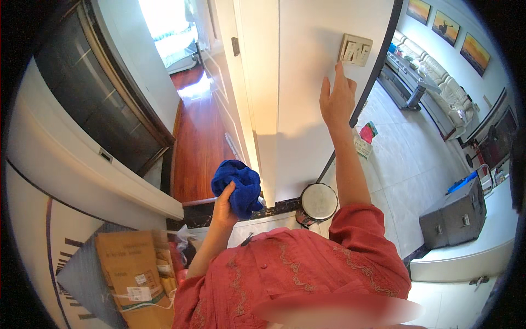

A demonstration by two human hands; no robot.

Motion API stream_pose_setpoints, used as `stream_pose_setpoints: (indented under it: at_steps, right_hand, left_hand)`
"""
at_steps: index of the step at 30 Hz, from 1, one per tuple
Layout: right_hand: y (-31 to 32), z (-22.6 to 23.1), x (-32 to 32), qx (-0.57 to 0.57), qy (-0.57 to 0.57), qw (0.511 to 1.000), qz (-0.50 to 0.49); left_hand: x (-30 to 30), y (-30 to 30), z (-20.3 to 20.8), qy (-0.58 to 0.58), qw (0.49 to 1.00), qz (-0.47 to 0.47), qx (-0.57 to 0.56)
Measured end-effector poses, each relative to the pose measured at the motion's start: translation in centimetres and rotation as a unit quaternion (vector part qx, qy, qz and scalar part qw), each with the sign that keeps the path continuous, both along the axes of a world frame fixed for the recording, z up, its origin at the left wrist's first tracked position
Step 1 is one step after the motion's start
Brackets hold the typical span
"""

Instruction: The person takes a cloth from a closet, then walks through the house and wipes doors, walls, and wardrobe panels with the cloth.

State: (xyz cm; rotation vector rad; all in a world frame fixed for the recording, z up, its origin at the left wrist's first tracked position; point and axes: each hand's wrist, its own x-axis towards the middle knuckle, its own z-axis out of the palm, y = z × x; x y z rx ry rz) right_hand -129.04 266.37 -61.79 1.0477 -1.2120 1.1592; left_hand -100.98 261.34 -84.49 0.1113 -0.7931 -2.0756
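Containers first: a brown cardboard box point(131, 257) at lower left, flat-faced, with white labels on its side; contents not discernible. Just beside it, a clear, crumpled plastic bag point(183, 241), with dark and red shapes at it; whether they lie inside cannot be told. At right, a dark grey, boxy case point(452, 216) with metal latches stands on a white cabinet point(466, 255); its interior is hidden. Near the wall base, a drum-shaped object point(319, 202) shows a pale, smooth round top. Materials: the blue cloth point(236, 183), soft and deeply folded, is bunched in the left hand point(223, 208), thumb pressed over it, held in front of the doorway edge. Right hand point(338, 101) grasps nothing; index finger extended to the lower edge of a beige, rectangular switch panel point(356, 50) on the smooth white wall point(301, 104). Pressing or merely touching: cannot tell.
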Motion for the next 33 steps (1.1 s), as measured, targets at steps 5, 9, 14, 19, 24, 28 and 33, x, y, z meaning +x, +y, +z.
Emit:
stream_pose_setpoints:
  at_steps: [5,9,14,19,24,28,33]
  right_hand:
    - [-1.2,-4.3,5.3,0.052,-0.032,0.99,0.13]
    - [-1.2,-6.5,11.8,0.122,-0.017,0.963,0.24]
    - [-3.3,-7.3,15.7,0.165,-0.008,0.948,0.272]
    - [-5.9,-9.2,19.3,0.26,0.0,0.911,0.319]
    - [-8.9,-9.7,21.5,0.361,0.043,0.821,0.44]
    - [-13.4,-11.4,22.3,0.494,0.092,0.655,0.564]
    - [-16.1,-9.4,22.6,0.603,0.207,0.371,0.675]
  left_hand:
    - [2.8,-0.4,-0.5,0.012,1.0,-0.011,0.025]
    - [4.6,-1.5,-2.3,0.006,0.998,0.033,0.05]
    - [8.6,-2.1,-3.3,0.026,0.995,0.059,0.074]
    - [11.2,-3.0,-4.5,0.063,0.989,0.082,0.106]
    - [10.5,-2.5,-2.1,0.056,0.975,0.135,0.166]
    - [9.3,-1.2,0.3,0.078,0.946,0.237,0.205]
    - [4.6,1.8,4.8,0.103,0.834,0.45,0.302]
